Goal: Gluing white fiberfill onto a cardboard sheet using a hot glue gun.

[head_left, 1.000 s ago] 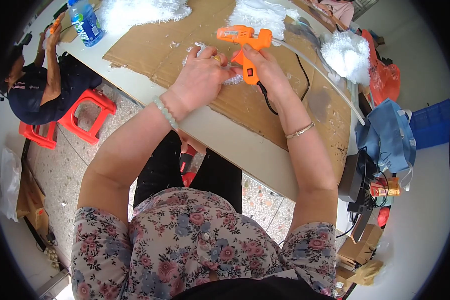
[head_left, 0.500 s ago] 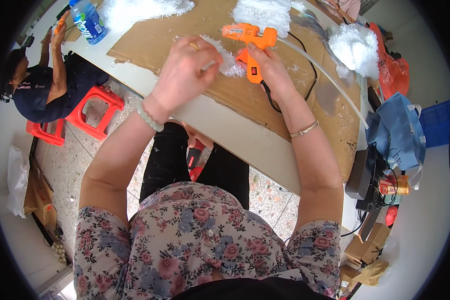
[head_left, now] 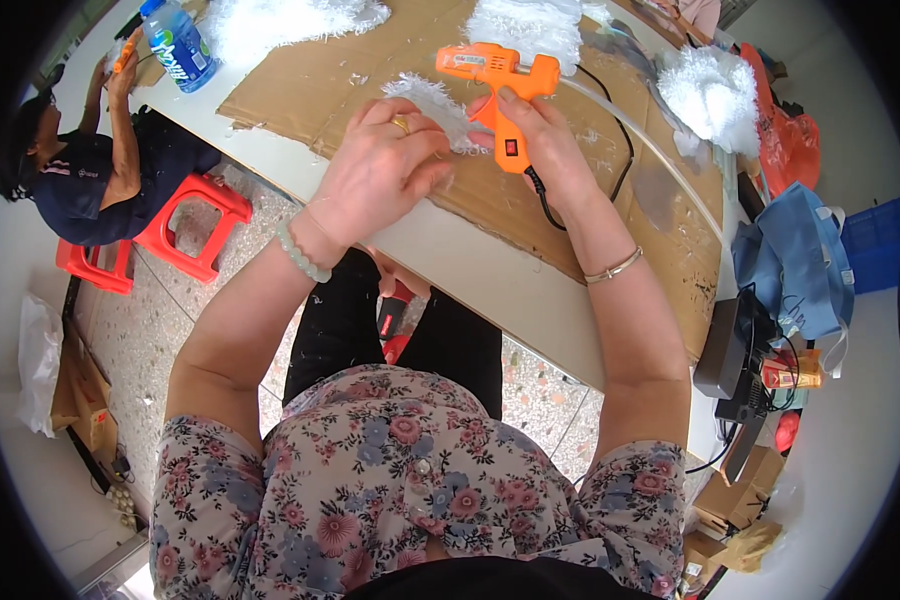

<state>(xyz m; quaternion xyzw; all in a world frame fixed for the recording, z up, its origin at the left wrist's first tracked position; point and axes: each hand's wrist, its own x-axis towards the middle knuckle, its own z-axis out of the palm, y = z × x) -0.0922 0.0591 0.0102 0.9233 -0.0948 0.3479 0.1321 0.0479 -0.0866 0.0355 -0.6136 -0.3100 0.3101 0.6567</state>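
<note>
My right hand is wrapped round the handle of an orange hot glue gun, held above the cardboard with its nozzle toward the left. A long translucent glue stick runs from behind the gun to the right. Left of the gun, my left hand is curled, thumb and fingers drawn together near the cardboard's front edge. Whatever they pinch is hidden or too small to name. Just beyond those fingers lies a white fringed, fluffy piece, partly covered by my hands.
Cardboard covers much of the white table. White fluffy bundles lie toward its far side. A blue-labelled bottle stands far left, near a seated person. The gun's black cord loops right. A blue bag hangs at the right.
My left hand has lowered slightly toward me, its fingers turning downward and uncovering more of the white fluffy piece. The glue gun has shifted only a little.
</note>
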